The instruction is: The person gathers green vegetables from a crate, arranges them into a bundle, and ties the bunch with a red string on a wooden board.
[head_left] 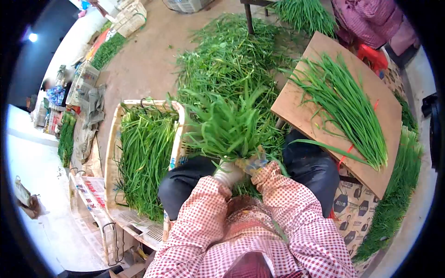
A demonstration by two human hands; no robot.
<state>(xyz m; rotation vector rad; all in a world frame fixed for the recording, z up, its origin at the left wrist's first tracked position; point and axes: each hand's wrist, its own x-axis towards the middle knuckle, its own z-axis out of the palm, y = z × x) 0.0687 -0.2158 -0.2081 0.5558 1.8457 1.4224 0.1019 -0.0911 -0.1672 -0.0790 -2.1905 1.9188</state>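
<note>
Head view: leafy bunch [227, 127] between the knees [311, 173]; left hand [229, 172] and right hand [253, 163] closed together round its base, presumably keeping it gathered. Left: crate [111, 171] of greens [147, 162], apparently within reach. Right: counter [296, 109], stalks [354, 116] laid roughly parallel.

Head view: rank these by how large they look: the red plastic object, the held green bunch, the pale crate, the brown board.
Brown board and pale crate: largest, too alike to rank.
Held green bunch: next, perhaps enlarged by nearness.
Red plastic object: smallest, partly hidden.
</note>
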